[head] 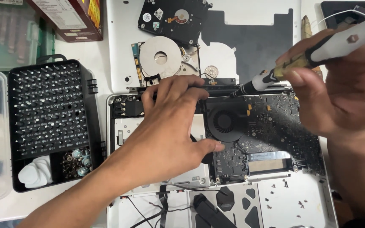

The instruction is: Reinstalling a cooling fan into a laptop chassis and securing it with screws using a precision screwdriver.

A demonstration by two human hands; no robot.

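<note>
While one screwdriver (300,59) (right hand (339,84)) works, two hard drives (170,38) lie above.

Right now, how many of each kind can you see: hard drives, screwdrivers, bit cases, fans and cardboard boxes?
Hard drives: 2, a closed one and one open with its platter bare
Screwdrivers: 1, held in the right hand
Bit cases: 1
Fans: 1, beside the left hand
Cardboard boxes: 1
Total: 6

White tabletop (93,50) under bright, even light.
</note>
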